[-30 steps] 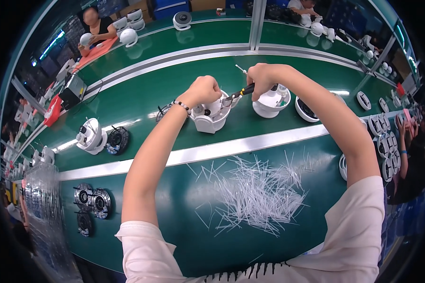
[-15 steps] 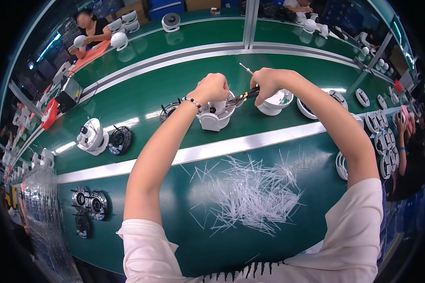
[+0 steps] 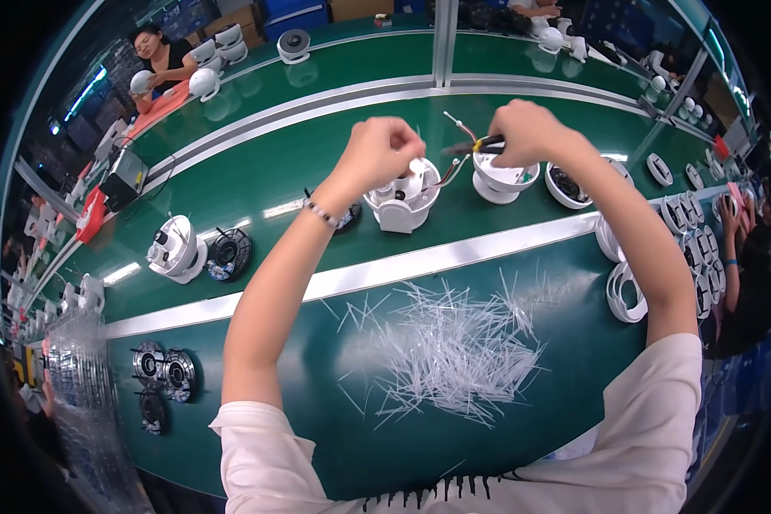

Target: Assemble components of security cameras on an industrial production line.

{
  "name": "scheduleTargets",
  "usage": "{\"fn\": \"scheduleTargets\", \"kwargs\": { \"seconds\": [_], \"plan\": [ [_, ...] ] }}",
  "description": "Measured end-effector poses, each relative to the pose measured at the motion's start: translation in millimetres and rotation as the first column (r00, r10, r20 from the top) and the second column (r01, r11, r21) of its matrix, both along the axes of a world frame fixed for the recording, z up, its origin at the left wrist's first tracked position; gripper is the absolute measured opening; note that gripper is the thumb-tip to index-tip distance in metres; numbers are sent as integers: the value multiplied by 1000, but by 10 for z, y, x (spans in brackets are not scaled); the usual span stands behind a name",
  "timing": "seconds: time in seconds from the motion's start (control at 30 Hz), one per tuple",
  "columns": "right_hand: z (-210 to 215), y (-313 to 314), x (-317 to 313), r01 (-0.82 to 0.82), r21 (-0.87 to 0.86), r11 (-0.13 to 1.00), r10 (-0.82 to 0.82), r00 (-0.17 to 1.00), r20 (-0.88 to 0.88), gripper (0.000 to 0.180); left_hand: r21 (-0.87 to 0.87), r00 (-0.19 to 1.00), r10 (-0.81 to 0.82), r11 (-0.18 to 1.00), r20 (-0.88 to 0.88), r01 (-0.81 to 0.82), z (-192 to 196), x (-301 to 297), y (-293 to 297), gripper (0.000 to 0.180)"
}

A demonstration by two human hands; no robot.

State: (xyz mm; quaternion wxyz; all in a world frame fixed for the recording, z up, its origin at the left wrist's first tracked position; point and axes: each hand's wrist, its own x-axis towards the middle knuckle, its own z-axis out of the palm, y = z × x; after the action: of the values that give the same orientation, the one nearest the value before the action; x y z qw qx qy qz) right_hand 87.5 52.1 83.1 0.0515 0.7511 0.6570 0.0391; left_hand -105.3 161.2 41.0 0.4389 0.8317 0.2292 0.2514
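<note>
**Pliers [image 3: 487, 144] near the wires [image 3: 443, 177], left hand [image 3: 377, 152] poised over a white housing [image 3: 396, 218]**

The white housing sits on the green bench [image 3: 308, 301], beyond its pale edge strip, directly below the left hand. That hand is narrow, its fingers curled and drawn in toward the thumb; whether anything thin is pinched there, I cannot tell. The right hand [image 3: 527, 135] is closed around the pliers, whose nose points left toward the housing and lies close to the wires.

To handle this well, I would steady the housing before pressing on anything inside it, and hold the metal nose away from the wires' soft covering, which would probably nick easily. A light grip near the handle ends should give finer control, and the wires are better guided than tugged.

The housing looks like smooth, hard plastic: a round bowl with a flat, round-topped tab in front. A second white bowl [image 3: 495, 190] with a narrower foot stands beside it on the right. Nearer the person, slim pale strips [image 3: 458, 355] lie in a loose, spiky heap, glossy and seemingly springy. Dark ring-shaped parts [image 3: 180, 374] sit to the left, ribbed and shiny.
</note>
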Motion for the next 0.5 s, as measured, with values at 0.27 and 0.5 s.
{"fn": "scheduleTargets", "kwargs": {
  "seconds": [0.27,0.5],
  "plan": [
    [310,-1404,-593,-77,226,971,149,934,-324,35,567,699,613,744,-368,-354,-660,-853,865,34],
    [-444,-2352,-1639,-334,59,941,261,605,-752,35,413,803,547,804,-235,-427,-1330,-492,672,40]
  ]
}}
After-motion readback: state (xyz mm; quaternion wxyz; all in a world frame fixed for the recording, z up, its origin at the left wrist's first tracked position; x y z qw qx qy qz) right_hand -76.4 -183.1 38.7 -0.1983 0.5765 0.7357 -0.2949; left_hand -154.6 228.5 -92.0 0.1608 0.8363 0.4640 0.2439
